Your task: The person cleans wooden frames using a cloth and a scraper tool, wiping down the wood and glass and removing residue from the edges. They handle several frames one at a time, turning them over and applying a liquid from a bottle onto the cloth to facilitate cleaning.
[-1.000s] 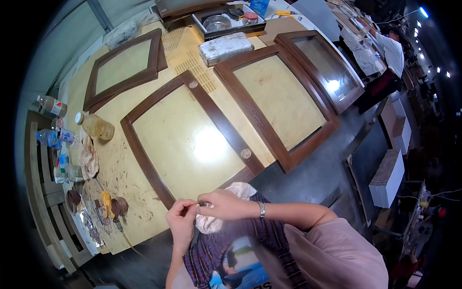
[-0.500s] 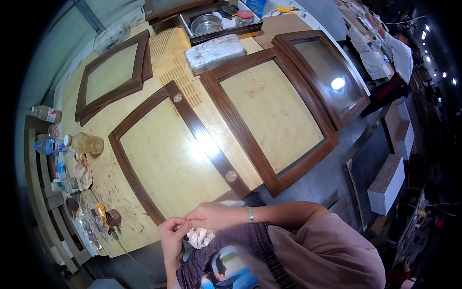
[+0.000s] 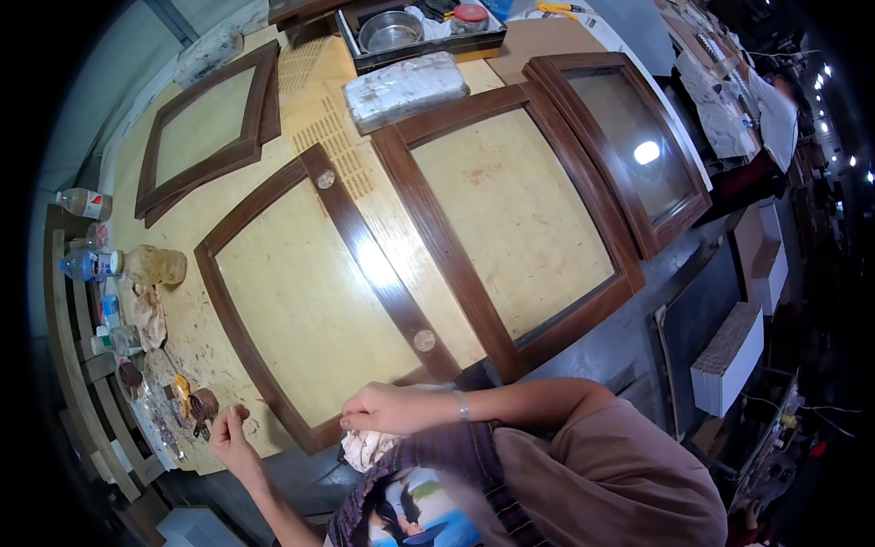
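My right hand [image 3: 392, 408] curled round bunched white cloth [image 3: 367, 448], right at near end of brown wooden door frame [image 3: 394, 292] lying flat on table [image 3: 196, 342]. Left hand [image 3: 233, 438] well apart, out by small brown pot [image 3: 204, 402], fingers bent; can't tell whether they pinch anything. Second brown frame [image 3: 446, 252] to my right, cloudy plastic bottle [image 3: 157, 265] off left.

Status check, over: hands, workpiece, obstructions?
Right hand closed on crumpled white cloth. Left hand curled near brown pot, grip unclear. Nearest wooden frame lying on table. Pot might crowd left hand.
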`<state>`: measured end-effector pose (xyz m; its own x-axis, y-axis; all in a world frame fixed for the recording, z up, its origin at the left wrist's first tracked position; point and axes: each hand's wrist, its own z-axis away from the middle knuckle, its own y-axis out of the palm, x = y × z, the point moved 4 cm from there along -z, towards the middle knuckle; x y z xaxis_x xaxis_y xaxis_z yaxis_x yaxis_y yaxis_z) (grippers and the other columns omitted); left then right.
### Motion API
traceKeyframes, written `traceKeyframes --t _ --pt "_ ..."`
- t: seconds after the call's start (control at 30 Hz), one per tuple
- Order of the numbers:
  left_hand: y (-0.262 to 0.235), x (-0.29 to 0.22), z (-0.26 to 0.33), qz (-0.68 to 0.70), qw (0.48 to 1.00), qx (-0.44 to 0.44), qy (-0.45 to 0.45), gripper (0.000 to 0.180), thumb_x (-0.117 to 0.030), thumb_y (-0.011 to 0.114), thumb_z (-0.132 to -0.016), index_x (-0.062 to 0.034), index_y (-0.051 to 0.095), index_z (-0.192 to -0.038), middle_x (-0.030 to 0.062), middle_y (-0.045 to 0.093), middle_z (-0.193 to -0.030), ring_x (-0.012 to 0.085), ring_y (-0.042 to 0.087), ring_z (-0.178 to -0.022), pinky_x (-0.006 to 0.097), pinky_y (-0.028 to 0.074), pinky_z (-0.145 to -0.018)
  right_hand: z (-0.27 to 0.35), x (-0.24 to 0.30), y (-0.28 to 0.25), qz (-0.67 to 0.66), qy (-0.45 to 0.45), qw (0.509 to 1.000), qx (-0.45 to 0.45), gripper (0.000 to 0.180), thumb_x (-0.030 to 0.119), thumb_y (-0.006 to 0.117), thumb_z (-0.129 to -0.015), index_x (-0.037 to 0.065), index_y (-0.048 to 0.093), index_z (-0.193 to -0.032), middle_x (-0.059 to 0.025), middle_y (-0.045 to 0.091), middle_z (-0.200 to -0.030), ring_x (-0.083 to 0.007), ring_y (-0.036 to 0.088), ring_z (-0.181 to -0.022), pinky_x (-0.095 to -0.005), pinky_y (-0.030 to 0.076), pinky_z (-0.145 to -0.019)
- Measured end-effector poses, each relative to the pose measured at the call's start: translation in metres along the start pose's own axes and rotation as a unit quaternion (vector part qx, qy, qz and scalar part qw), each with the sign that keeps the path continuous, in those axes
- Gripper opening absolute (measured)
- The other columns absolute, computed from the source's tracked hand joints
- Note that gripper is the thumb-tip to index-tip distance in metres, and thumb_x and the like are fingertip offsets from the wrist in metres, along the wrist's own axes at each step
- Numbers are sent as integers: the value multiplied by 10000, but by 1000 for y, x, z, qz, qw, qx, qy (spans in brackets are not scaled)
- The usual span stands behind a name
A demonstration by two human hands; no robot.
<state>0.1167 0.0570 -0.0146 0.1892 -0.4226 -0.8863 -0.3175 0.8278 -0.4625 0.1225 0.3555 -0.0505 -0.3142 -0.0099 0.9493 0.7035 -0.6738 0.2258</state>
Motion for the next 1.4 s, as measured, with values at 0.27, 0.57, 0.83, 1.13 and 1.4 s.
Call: traceKeyframes --t 0.27,0.57,0.83,1.13,1.4 --pt "21 5 14 2 999 19 -30 128 -51 674 -953 52 725 -1010 74 707 -920 126 645 -842 266 520 -804 0 -4 -6 -32 -14 999 -10 331 237 542 -1037 -52 646 -915 -74 611 -679 -89 515 -648 -325 457 -618" --pt "71 -15 48 9 987 153 -49 125 29 619 -912 51 725 -975 87 704 -925 151 649 -875 278 509 -817 -9 -21 -3 -102 3 994 -41 328 228 599 -973 -49 633 -801 -135 614 -635 -128 511 -599 -362 453 -607" --pt "109 -42 84 71 954 240 -166 180 -49 667 -925 61 702 -1063 51 702 -925 92 609 -829 239 492 -781 -18 -31 -18 -80 9 995 -60 297 218 580 -1020 -36 624 -872 -60 620 -682 -98 515 -648 -306 439 -607" --pt "150 -17 65 128 922 288 -223 65 -8 648 -927 -2 594 -963 -11 608 -860 43 529 -760 197 425 -697 -16 -36 -53 -87 23 990 -107 242 211 596 -976 -23 631 -924 -119 629 -813 -186 595 -730 -345 468 -668" --pt "162 20 61 100 962 120 -225 127 -65 620 -983 -15 554 -886 -8 583 -773 59 516 -700 226 438 -636 -4 33 -225 407 -141 806 -406 368 111 669 -841 8 619 -1191 -159 572 -1195 -356 543 -1095 -463 452 -952"
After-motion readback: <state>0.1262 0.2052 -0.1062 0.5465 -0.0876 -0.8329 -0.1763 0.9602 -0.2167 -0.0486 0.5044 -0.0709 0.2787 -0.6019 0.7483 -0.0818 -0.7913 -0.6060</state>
